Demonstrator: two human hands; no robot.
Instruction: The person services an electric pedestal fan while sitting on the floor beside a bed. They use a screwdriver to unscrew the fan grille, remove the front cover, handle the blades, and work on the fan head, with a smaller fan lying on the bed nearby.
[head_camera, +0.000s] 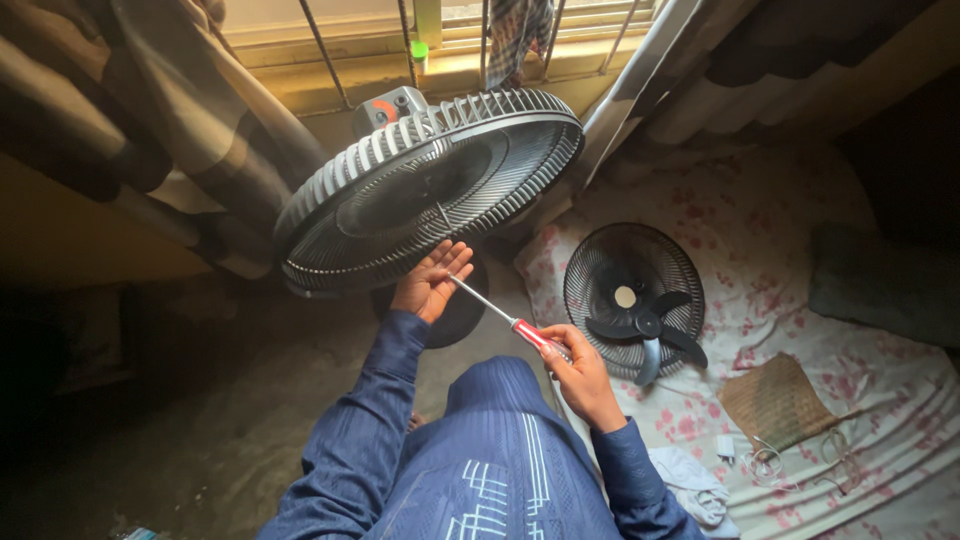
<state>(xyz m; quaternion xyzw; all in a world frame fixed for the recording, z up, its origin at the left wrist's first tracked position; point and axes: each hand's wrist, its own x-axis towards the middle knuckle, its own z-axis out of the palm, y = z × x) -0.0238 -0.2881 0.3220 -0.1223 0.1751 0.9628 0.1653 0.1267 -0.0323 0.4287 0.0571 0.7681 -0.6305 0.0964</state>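
Observation:
A grey standing fan (430, 185) with its ribbed rear grille and motor housing tilts toward me in front of the window. My left hand (432, 280) is open, palm up, fingers spread just under the grille's lower rim. My right hand (578, 372) grips a screwdriver (500, 312) by its red handle; the metal shaft points up-left and its tip rests at my left palm. On the floral sheet to the right lies the detached front grille (632, 295) with the dark fan blade (650, 335) on top of it.
A woven hand fan (775, 400), a white charger with tangled cable (760, 460) and a white cloth (690, 485) lie on the floral sheet (860, 300). Curtains (170, 120) hang left and right. The window has bars and a sill (420, 50). Bare dark floor at left.

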